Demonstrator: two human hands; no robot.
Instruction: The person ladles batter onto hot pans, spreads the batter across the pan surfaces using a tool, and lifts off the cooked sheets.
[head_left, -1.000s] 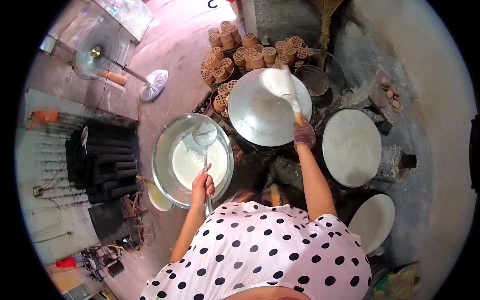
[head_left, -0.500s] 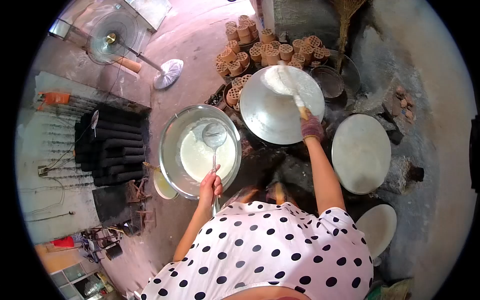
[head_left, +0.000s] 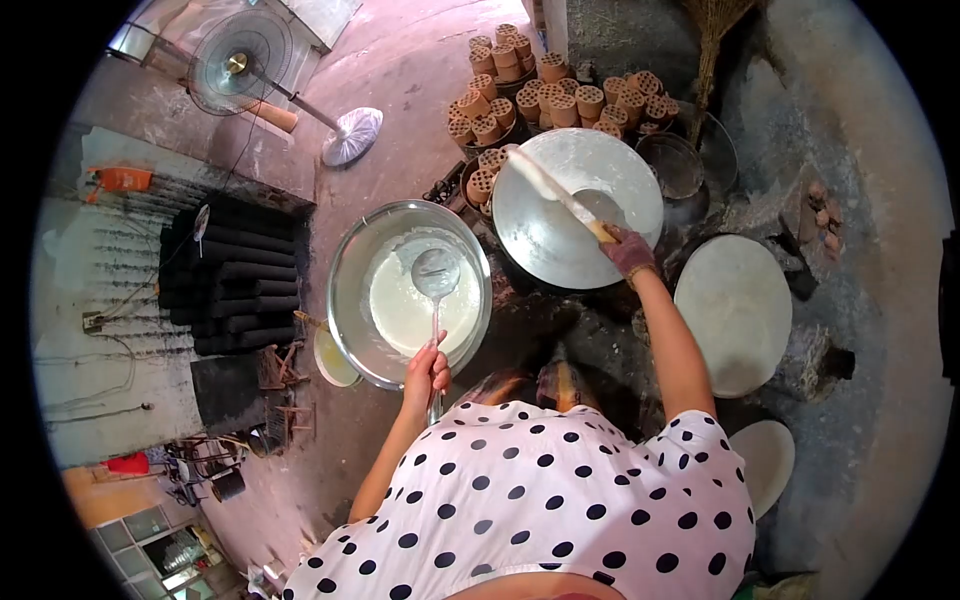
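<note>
My left hand [head_left: 427,372] is closed around the handle of a metal ladle [head_left: 436,272]. The ladle's round bowl hangs over white batter [head_left: 400,325] inside a large metal basin [head_left: 342,290]. My right hand [head_left: 628,250], in a dark purplish glove, grips a long wooden spreader [head_left: 572,205]. White batter coats the spreader's far end, which reaches the upper left rim of a round, pale griddle [head_left: 540,248]. A thin white film and a greyer patch show on the griddle's surface.
Perforated clay-coloured briquettes [head_left: 590,100] are stacked behind the griddle. A round pale board or lid [head_left: 735,310] stands to the right. Black cylinders [head_left: 245,285] are piled at left, below a standing fan [head_left: 238,64]. A small bucket [head_left: 333,360] sits beside the basin.
The spreader has swung left across the griddle, from its top to the upper left rim. The white patch at the griddle's top is gone. My left hand keeps its ladle over the basin.
</note>
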